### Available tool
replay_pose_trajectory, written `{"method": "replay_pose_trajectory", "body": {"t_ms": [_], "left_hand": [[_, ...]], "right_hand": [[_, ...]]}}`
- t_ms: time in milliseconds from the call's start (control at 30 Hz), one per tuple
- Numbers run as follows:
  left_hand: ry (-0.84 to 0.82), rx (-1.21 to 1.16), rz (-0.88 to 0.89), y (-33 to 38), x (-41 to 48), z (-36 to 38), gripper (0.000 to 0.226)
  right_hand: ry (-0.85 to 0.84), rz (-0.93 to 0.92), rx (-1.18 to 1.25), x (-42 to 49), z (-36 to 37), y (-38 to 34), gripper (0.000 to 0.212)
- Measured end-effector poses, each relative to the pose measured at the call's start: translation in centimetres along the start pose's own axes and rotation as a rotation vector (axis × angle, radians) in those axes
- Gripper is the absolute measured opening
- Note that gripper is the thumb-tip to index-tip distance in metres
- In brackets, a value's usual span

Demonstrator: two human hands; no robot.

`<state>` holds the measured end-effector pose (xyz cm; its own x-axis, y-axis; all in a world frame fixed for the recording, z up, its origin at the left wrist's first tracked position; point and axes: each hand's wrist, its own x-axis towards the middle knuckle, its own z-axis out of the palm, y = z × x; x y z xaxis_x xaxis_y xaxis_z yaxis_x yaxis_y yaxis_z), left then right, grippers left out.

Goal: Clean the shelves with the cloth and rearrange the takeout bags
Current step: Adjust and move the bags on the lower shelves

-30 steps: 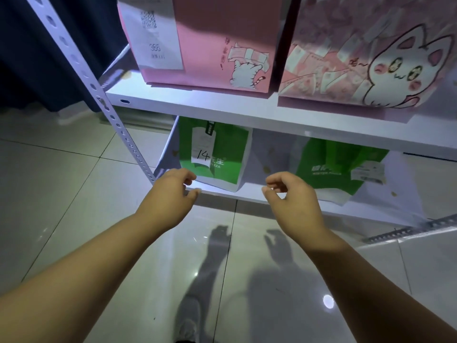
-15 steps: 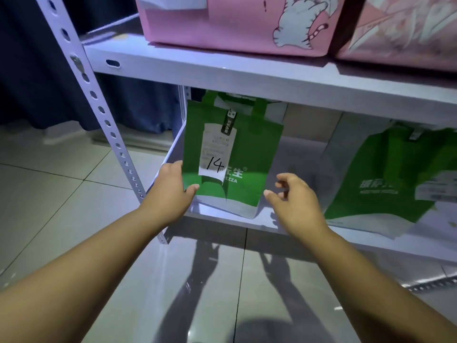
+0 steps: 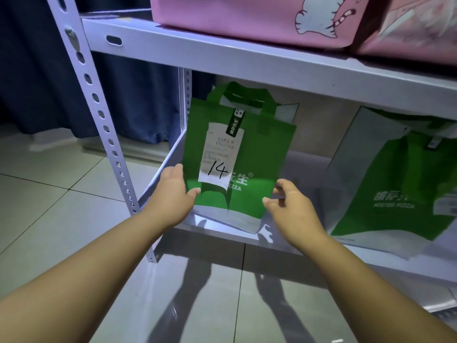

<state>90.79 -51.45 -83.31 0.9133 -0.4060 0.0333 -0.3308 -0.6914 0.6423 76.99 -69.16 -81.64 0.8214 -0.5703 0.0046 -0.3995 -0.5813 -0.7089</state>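
Note:
A green takeout bag [image 3: 249,154] with a white receipt marked "14" stands at the left end of the lowest shelf [image 3: 305,167]. My left hand [image 3: 173,194] grips its lower left edge, thumb on the front and fingers behind. My right hand [image 3: 293,209] pinches its lower right edge, thumb tip on the front. A second green bag [image 3: 408,189] leans on the same shelf to the right. Two pink cat-print bags [image 3: 247,18] [image 3: 410,26] sit on the shelf above [image 3: 247,61]. No cloth is in view.
A perforated white upright [image 3: 99,115] frames the rack's left front corner, close to my left forearm. A dark blue curtain [image 3: 37,82] hangs behind on the left. Glossy floor tiles [image 3: 49,214] lie below and in front of the rack.
The view has dropped and come nearer to the lowest shelf. Both hands reached forward from the shelf's front edge and closed on the sides of the bag marked 14.

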Motion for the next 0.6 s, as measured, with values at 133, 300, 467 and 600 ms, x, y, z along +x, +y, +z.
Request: {"method": "replay_pose_trajectory", "body": {"t_ms": [133,300,467,600], "left_hand": [[-0.008,0.0,-0.014,-0.3,0.4,0.0,0.043],[-0.013,0.02,0.038,-0.4,0.1,0.6,0.046],[0.004,0.017,0.033,-0.3,-0.4,0.3,0.055],[0.077,0.0,0.048,0.8,-2.0,-0.1,0.057]], "right_hand": [[0.024,-0.022,-0.009,0.3,0.2,0.5,0.053],[0.05,0.017,0.023,0.7,0.2,1.1,0.055],[0.029,0.025,0.027,0.6,-0.4,0.9,0.055],[0.1,-0.029,0.058,-0.5,-1.9,1.1,0.042]]}}
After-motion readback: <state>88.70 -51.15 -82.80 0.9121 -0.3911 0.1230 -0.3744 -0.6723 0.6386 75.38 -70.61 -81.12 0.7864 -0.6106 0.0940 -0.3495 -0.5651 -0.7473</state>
